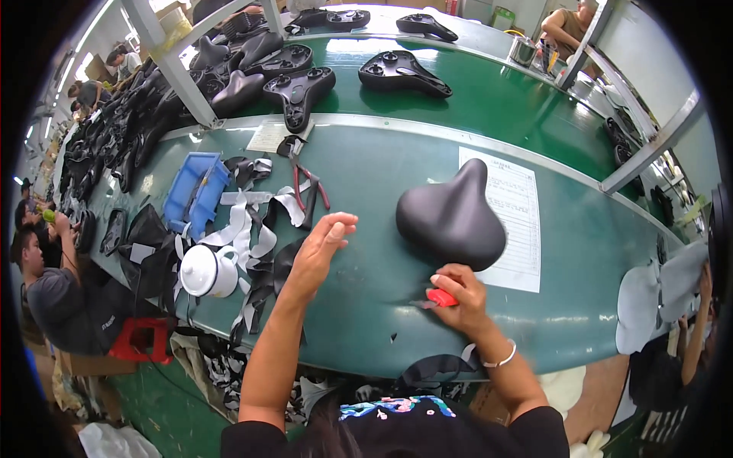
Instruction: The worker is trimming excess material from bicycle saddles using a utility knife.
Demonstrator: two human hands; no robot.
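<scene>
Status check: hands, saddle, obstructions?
Left hand open, empty; right hand gripping red-handled tool. Black saddle smooth side up, partly over paper. Nothing seen between right hand and saddle; loose strips left of left hand.

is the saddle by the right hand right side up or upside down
Right side up: the saddle by the right hand shows its smooth, rounded top to the camera, with no underside fittings visible.

Saddle (450, 217): right of centre on the table (374, 313), overlapping a paper sheet (521, 237).
Cutter (442, 298): in the right grip (450, 295), below the saddle.
Pliers (298, 189): upper left of centre, right of the bin (208, 204).
Mug (200, 273): left on the table, below the bin, left of the strips (241, 221).
</scene>
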